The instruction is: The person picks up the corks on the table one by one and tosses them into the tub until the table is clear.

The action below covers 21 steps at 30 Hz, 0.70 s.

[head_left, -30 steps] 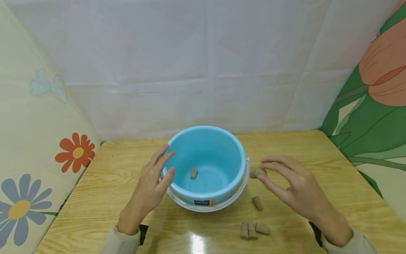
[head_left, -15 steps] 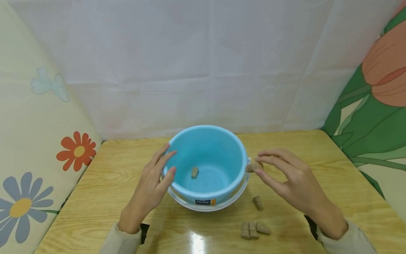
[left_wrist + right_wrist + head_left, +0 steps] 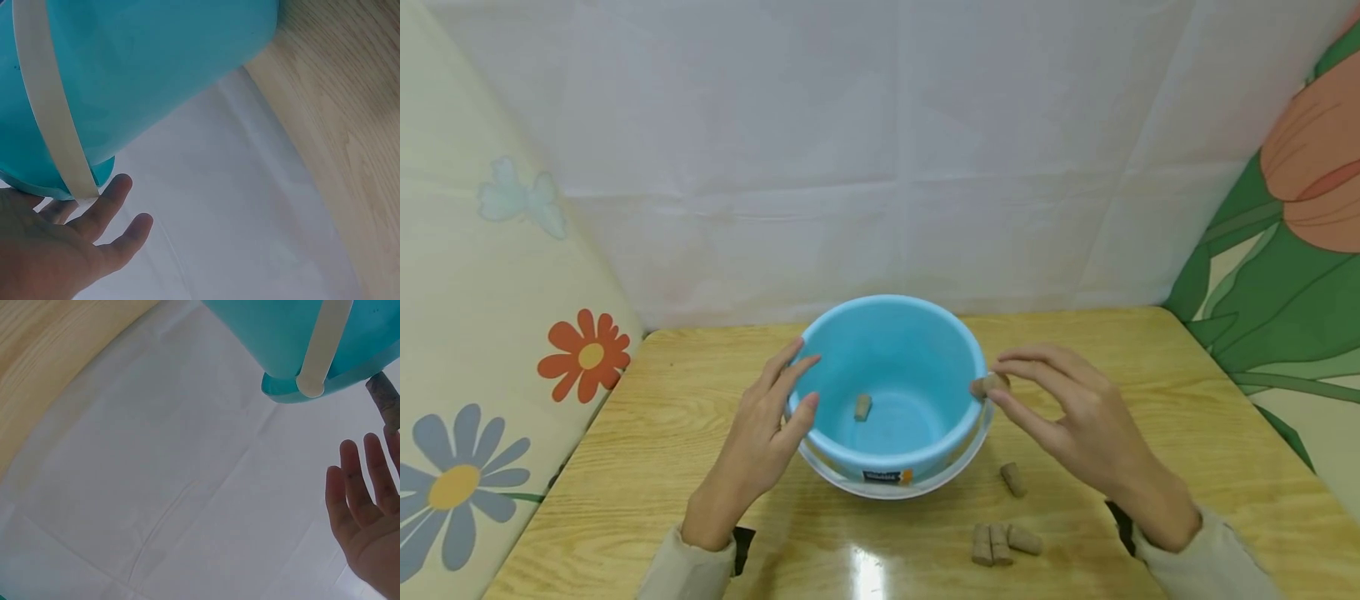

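Note:
A light blue bucket (image 3: 880, 457) with a white handle (image 3: 891, 490) stands on the table, its handle lowered toward the front. One cork (image 3: 862, 407) lies on the bucket's floor. My left hand (image 3: 747, 446) rests at the left rim, thumb and a finger reaching over it; in the left wrist view other fingers (image 3: 134, 231) stretch loosely outside the wall. Between thumb and fingertips, my right hand (image 3: 1078, 425) pinches another cork (image 3: 981, 387) at the right rim. That cork (image 3: 384, 400) shows below the rim in the right wrist view, where the thumb is out of sight.
A single cork (image 3: 1013, 480) lies right of the bucket on the wood-grain table (image 3: 647, 467). Several corks (image 3: 1000, 545) are grouped closer to the front. White cloth (image 3: 760, 167) hangs behind, with flower-printed panels (image 3: 1285, 333) at both sides.
My right hand has carried its cork left and upward, from beside the bucket to its right rim. The left hand stays at the rim, and the view has shifted slightly.

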Motion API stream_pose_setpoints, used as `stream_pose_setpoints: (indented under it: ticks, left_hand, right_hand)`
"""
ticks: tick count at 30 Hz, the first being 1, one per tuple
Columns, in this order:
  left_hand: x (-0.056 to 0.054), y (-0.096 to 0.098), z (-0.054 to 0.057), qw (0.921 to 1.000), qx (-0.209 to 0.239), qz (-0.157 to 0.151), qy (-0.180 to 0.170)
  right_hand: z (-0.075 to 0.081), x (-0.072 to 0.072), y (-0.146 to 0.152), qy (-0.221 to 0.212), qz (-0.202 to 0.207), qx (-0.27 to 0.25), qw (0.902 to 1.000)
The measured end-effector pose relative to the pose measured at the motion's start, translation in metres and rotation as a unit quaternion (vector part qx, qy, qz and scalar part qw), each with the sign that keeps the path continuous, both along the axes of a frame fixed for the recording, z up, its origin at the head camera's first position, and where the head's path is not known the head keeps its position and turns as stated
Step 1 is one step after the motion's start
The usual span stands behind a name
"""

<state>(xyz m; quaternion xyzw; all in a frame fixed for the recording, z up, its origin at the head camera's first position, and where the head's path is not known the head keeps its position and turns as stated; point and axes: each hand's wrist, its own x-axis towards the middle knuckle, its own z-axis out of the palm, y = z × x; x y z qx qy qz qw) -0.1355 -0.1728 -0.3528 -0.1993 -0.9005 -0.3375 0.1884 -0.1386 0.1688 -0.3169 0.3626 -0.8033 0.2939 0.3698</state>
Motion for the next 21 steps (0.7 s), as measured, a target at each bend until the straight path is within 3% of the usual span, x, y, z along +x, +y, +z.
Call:
stream_pose_setpoints:
  ticks: [7, 14, 21]
  left_hand:
    - [0.000, 0.000, 0.000, 1.0000, -0.003, -0.002, -0.005]
    - [0.000, 0.000, 0.001, 0.9999, 0.002, -0.004, -0.012]
    - [0.000, 0.000, 0.001, 0.9999, 0.004, -0.004, -0.016]
  right_hand:
    - [-0.003, -0.002, -0.004, -0.025, 0.002, 0.014, 0.9996]
    - [-0.007, -0.007, -0.010, 0.005, 0.009, 0.018, 0.9998]
    - [-0.009, -0.009, -0.014, 0.001, 0.015, 0.023, 0.9996]
